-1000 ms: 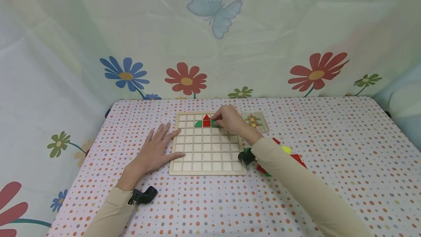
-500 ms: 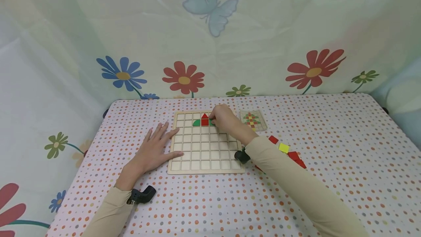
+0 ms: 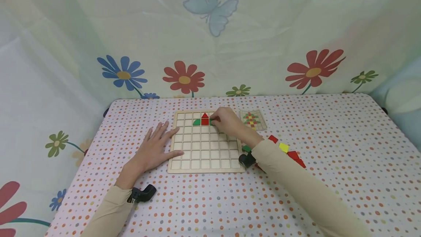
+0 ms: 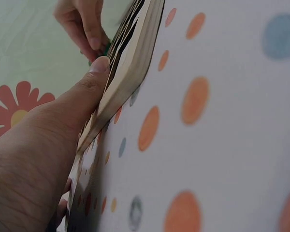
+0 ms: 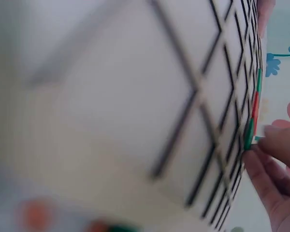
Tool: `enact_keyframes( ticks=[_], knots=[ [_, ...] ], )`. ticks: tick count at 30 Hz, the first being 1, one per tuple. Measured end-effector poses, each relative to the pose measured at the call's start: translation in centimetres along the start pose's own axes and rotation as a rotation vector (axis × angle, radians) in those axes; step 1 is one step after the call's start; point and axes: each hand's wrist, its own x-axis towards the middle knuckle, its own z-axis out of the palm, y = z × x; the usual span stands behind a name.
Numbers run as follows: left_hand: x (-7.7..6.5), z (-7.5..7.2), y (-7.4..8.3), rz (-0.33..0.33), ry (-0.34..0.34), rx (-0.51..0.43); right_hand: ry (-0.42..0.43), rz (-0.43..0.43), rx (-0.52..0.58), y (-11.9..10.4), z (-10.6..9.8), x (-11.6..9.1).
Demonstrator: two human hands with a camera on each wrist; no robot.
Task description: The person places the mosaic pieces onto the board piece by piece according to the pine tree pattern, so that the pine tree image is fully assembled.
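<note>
A pale wooden grid board (image 3: 195, 164) lies on the table under both hands. My left hand (image 3: 152, 153) rests at its left edge with fingers spread, and the thumb (image 4: 94, 77) lies on the frame. Near the top of the grid, my right hand (image 3: 227, 121) pinches a green tile (image 5: 250, 133) at a cell just right of a red square tile (image 3: 205, 121). The fingertips cover part of that green tile. Above the square sits a red triangle tile (image 3: 205, 115); to its left lies a green rounded-corner tile (image 3: 196, 122).
A pattern card (image 3: 253, 120) showing a tree of coloured tiles lies right of the board. Loose red tiles (image 3: 293, 155), a yellow tile (image 3: 284, 147) and a green tile (image 3: 246, 148) lie around the right forearm, which hides others. A flowered curtain (image 3: 210, 46) hangs behind the table.
The right hand tips over the green tile, then rolls back, its wrist shifting left and then right. The left hand stays on the board's edge. The head view shifts slightly.
</note>
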Motion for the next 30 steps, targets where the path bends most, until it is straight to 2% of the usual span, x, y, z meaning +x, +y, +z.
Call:
enact_keyframes(
  ticks=[4,9,16,20,25,30],
  knots=[
    [0.0,-0.1,0.1,0.001,-0.005,-0.003,0.007,-0.032,0.037,0.3,-0.5,-2.4],
    [0.1,-0.1,0.2,0.011,0.010,-0.002,-0.013,-0.055,0.052,0.4,-2.0,-6.3],
    [0.0,-0.1,0.0,0.006,0.000,0.007,-0.069,-0.047,-0.002,1.9,-3.2,-11.7],
    [0.1,-0.2,0.1,0.006,-0.006,0.007,-0.065,-0.068,-0.045,3.0,-3.6,-14.2],
    [0.1,-0.2,-0.1,-0.006,-0.022,0.004,-0.028,-0.120,-0.067,4.1,-3.9,-16.0],
    [0.0,-0.2,0.1,0.000,-0.018,-0.003,0.008,-0.116,-0.061,4.4,-3.8,-16.1]
  ],
)
